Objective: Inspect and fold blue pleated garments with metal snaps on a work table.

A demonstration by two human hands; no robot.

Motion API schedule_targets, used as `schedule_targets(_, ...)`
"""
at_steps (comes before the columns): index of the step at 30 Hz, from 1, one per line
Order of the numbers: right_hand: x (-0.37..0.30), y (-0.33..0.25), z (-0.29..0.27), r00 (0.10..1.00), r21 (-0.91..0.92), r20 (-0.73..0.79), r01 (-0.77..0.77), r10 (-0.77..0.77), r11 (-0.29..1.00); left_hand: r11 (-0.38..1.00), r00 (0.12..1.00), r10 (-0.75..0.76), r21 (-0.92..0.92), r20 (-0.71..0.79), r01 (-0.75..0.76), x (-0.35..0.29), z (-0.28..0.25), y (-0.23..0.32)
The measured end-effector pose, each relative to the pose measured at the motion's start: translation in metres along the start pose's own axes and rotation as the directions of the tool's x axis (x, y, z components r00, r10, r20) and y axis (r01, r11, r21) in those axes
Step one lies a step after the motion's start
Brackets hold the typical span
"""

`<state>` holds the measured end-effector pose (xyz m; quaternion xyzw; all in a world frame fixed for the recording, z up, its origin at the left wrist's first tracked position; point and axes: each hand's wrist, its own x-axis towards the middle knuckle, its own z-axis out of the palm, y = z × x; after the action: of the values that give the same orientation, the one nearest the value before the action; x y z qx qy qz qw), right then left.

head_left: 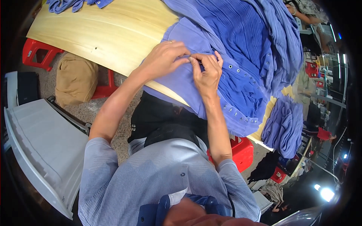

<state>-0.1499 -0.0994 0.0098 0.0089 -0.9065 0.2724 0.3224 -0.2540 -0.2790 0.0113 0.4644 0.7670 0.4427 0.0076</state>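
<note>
Beside open tabletop (pixel 102 34), near its edge, both hands (pixel 162 58) (pixel 209 73) pinch purple cloth (pixel 177 83).

Periwinkle garment (pixel 200 39), grained yellow tabletop (pixel 102 34)

Shirt (pixel 151 177) is a pale blue-grey with a fine little check, short sleeves (pixel 100 154), a navy collar (pixel 163 206) and one tiny dark mark (pixel 182 174) up front. Black bottoms (pixel 149 113) below that, plus what looks like a thin ring (pixel 171 41) on the left hand (pixel 162 55).
</note>
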Motion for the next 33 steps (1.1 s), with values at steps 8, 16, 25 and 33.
schedule_targets(8, -0.005, -0.004, -0.013, 0.988, -0.124, 0.112, 0.12, -0.106, 0.985, 0.997, 0.996, 0.082, -0.005, -0.019, -0.082, 0.002, 0.001, -0.01)
schedule_targets(16, -0.003, -0.007, -0.007, 0.988, -0.194, 0.061, 0.154, -0.145, 0.969, 0.996, 0.996, 0.089, 0.021, 0.003, -0.089, 0.001, -0.003, -0.006)
schedule_targets(25, -0.008, -0.01, -0.013, 0.967, -0.271, -0.006, 0.244, -0.255, 0.931, 0.987, 0.99, 0.14, 0.077, 0.034, -0.143, -0.003, -0.003, 0.001)
schedule_targets(33, -0.041, -0.02, -0.048, 0.981, -0.063, 0.179, 0.083, -0.071, 0.995, 0.941, 0.973, 0.214, 0.249, 0.083, -0.229, -0.014, -0.026, -0.002)
